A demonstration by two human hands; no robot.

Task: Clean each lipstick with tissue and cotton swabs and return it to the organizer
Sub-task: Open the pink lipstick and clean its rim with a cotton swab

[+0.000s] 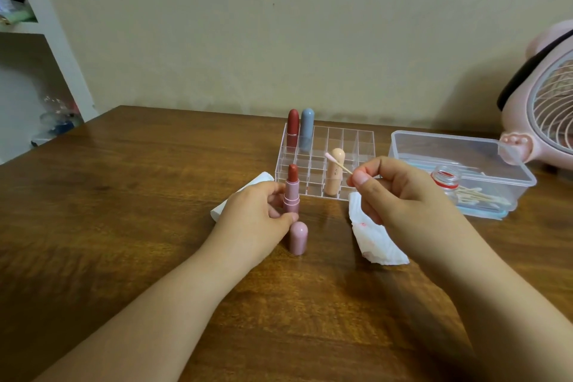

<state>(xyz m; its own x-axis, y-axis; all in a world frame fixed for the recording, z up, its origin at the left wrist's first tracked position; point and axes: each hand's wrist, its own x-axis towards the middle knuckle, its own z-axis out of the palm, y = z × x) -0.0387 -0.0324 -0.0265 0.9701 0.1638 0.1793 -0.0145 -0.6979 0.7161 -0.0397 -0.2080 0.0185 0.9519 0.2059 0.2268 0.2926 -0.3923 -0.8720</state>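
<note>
My left hand (255, 211) grips an uncapped pink lipstick (291, 192) upright on the table, its red bullet showing. Its pink cap (298, 238) stands just in front of it. My right hand (400, 189) pinches a cotton swab (338, 163) whose pink-stained tip points left, above the organizer. The clear organizer (350, 141) holds a red lipstick (292, 127) and a grey-blue lipstick (306, 128) at the back left and a peach lipstick (335, 172) near the front. A stained tissue (376, 242) lies under my right hand.
A folded white tissue (248, 187) lies partly hidden behind my left hand. A clear plastic box (459, 146) at the right holds cotton swabs and a small glass jar (446, 178). A pink fan (548, 102) stands at the far right. White shelves (46, 25) rise at the left.
</note>
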